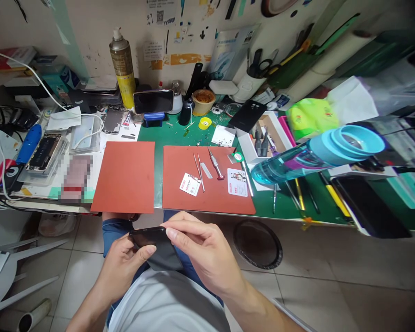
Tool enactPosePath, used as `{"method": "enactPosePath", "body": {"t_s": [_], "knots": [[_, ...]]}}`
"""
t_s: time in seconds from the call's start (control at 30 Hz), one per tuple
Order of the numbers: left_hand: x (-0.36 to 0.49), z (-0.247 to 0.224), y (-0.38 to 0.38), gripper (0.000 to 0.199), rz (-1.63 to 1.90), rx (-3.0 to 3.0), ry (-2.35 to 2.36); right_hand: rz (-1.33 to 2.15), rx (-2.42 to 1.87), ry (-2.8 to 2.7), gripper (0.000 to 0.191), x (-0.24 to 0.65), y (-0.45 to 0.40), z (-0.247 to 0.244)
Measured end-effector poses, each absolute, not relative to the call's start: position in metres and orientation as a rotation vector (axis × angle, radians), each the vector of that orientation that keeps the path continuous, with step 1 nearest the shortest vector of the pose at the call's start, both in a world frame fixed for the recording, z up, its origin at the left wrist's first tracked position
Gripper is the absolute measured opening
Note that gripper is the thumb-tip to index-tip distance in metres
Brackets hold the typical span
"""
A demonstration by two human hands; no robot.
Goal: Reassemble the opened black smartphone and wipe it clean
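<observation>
Above my lap, a dark smartphone (159, 251) is held between both hands. My left hand (127, 256) grips its left side, with the thumb lying on the screen. At the upper right corner, the thumb and forefinger of my right hand (197, 240) pinch the phone's edge; whether anything small is between them I cannot see. In front of me, a red-brown mat (180, 203) on the bench carries tweezers (199, 171), a small screwdriver (216, 163), a clear strip (206, 170) and two printed cards, the left card (190, 184) and the right card (237, 182).
Another red-brown mat (124, 177) lies to the left. A blue water bottle (314, 154) leans over the right side beside a white tool box (263, 133). At the back stand a spray can (122, 69) and a propped phone (153, 101). A round black bin (257, 244) is on the floor.
</observation>
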State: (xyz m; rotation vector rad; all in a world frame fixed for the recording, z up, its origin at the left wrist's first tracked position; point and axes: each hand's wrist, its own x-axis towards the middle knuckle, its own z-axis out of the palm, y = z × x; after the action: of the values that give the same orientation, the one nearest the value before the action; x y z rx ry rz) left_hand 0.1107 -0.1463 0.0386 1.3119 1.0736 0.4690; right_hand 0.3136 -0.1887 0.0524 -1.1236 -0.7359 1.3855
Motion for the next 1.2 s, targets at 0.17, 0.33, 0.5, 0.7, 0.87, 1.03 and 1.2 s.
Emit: {"method": "enactPosePath", "body": {"t_s": [0.17,0.33,0.5,0.7,0.87,1.03,1.2], "knots": [[0.112,0.039,-0.146,0.031,0.493,1.313,1.067,1.382,-1.143,-0.728,0.009,0.313,-0.19,0.052],[0.112,0.036,-0.149,0.027,0.511,1.372,1.093,1.37,-1.143,-0.748,0.01,0.314,-0.192,0.051],[0.111,0.035,-0.15,0.032,0.52,1.494,1.13,1.355,-1.154,-0.746,0.01,0.313,-0.192,0.049],[0.116,0.044,-0.152,0.027,0.506,1.496,1.119,1.382,-1.145,-0.667,0.009,0.315,-0.19,0.046],[0.122,0.051,-0.156,0.028,0.45,1.407,1.063,1.433,-1.18,-0.528,0.021,0.317,-0.189,0.043],[0.123,0.051,-0.163,0.032,0.402,1.352,1.083,1.437,-1.219,-0.484,0.024,0.318,-0.191,0.038],[0.127,0.05,-0.166,0.03,0.377,1.385,1.061,1.418,-1.255,-0.486,0.026,0.322,-0.194,0.032]]}}
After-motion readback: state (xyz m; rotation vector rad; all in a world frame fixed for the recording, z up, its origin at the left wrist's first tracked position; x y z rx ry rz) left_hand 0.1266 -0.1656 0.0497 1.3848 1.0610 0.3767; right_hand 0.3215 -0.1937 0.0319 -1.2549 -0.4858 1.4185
